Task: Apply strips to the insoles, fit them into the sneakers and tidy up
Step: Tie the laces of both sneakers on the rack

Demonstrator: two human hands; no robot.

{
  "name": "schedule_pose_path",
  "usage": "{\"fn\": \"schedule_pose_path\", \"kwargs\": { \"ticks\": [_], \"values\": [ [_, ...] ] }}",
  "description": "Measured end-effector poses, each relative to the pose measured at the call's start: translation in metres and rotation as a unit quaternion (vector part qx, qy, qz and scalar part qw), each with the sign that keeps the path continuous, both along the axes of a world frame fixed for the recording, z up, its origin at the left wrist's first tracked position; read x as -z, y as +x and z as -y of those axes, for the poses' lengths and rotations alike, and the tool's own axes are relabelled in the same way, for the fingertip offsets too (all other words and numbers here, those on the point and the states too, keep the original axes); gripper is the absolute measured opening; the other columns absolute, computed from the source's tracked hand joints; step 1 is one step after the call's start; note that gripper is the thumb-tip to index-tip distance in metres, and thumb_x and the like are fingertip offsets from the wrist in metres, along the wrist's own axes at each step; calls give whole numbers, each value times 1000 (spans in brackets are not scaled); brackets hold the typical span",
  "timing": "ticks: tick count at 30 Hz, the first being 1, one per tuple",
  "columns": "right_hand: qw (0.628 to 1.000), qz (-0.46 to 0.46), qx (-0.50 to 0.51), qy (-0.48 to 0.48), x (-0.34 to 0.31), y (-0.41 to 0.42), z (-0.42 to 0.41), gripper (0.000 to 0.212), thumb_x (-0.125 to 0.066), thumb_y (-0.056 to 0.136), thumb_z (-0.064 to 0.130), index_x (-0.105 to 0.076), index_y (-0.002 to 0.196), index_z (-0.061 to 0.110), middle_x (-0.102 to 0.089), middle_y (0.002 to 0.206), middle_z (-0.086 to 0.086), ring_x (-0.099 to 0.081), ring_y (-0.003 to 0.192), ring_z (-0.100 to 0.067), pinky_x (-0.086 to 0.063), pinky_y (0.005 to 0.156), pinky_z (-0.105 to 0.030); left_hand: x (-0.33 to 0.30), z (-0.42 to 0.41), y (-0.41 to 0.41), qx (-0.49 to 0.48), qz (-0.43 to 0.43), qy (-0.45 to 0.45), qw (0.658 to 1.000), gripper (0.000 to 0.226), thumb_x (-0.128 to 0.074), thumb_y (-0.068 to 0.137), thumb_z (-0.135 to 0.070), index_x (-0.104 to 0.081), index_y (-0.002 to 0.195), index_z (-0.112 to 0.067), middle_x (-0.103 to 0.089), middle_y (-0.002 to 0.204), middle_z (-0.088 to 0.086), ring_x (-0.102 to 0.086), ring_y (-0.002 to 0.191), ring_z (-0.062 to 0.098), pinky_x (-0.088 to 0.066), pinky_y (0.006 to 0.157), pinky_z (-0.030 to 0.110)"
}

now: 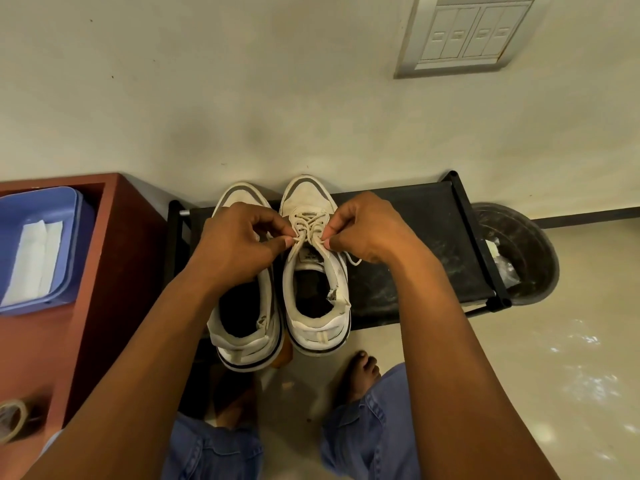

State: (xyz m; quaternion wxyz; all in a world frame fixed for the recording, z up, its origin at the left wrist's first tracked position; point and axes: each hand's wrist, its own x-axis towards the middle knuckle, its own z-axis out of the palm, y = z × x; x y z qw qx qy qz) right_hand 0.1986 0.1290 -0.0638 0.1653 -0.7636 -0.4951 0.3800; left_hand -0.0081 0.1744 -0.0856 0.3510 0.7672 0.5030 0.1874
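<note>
While both hands work at the laces, the scene reads so:

Grip: left hand (239,237) and right hand (363,230) each pinch an end of the cream shoelace (309,225) between thumb and forefinger, the other fingers curled in.

Task's thing: two worn white low-top sneakers with grey toe panels; the right-side sneaker (313,278) lies directly under the grip, the left-side sneaker (242,317) just beside it, under the left wrist, sides touching.

Support: one black slatted shoe rack (415,244) beneath the grip, heels overhanging its near edge.

In the way: the left hand and forearm cover the left-side sneaker's laces and tongue.

Left of the grip: one reddish-brown wooden cabinet (104,271), holding one blue plastic tray (69,209) with white strips (31,261) in it; their number I cannot tell.

Near-left corner: one roll of clear tape (12,420).

Right of the grip: one dark round bin (519,251) with crumpled scraps inside.

Beyond the grip: one white wall switch plate (464,36), four rockers.

Below the grip: two knees in blue denim, one bare foot (360,375).
</note>
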Motion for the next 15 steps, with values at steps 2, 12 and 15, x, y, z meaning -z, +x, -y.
{"fn": "schedule_pose_path", "kwargs": {
  "ticks": [2,12,15],
  "values": [
    [1000,13,3,-7,2,2,0,9,-81,81,19,-79,78,27,-75,87,9,-69,89,-13,-60,90,-42,0,0,0,-5,-4,15,1000,11,-81,83,-32,-78,84,-42,-74,85,-24,-68,91,2,-57,89,44],
    [993,66,90,-36,1,12,0,14,-69,88,23,-73,101,23,-71,103,-2,-67,93,-22,-58,87,-44,2,-6,-7,-91,-64,80,991,3,-78,83,-35,-77,82,-37,-72,82,-19,-65,87,7,-56,89,47],
    [989,76,116,-45,-2,13,2,21,-67,86,21,-71,107,20,-69,105,-4,-66,93,-24,-58,83,-42,4,-6,-8,-113,-94,93,985,2,-78,81,-40,-76,81,-40,-71,82,-17,-65,87,11,-53,91,49]
  ]
}}
